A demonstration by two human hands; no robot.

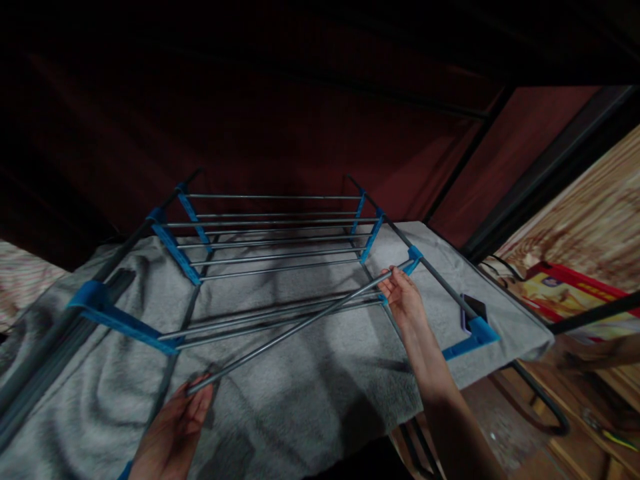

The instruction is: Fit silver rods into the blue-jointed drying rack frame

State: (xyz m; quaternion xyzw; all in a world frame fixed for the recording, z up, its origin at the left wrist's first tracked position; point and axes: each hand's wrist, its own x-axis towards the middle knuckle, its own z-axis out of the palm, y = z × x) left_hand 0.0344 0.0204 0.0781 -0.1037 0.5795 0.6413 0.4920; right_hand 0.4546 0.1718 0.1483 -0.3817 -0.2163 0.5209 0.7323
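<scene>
A grey metal rod [285, 335] slants across the near part of a rack made of dark tubes and blue plastic brackets. My left hand [183, 417] grips the rod's lower left end. Near the upper right end, my right hand [401, 293] has its fingers closed around the rod. That end meets a blue bracket [414, 257] on the right side tube; whether it sits inside the socket I cannot tell. Two fitted rods [280, 312] run behind it, their left ends in another blue bracket [125, 323].
The rack stands on a grey fleecy blanket [320, 400]. A bundle of loose rods [107, 293] lies at the left. On the right are a phone [473, 312], a blue bracket [473, 339] and, off the blanket, a red and yellow box [575, 297]. A dark red panel [280, 127] rises behind.
</scene>
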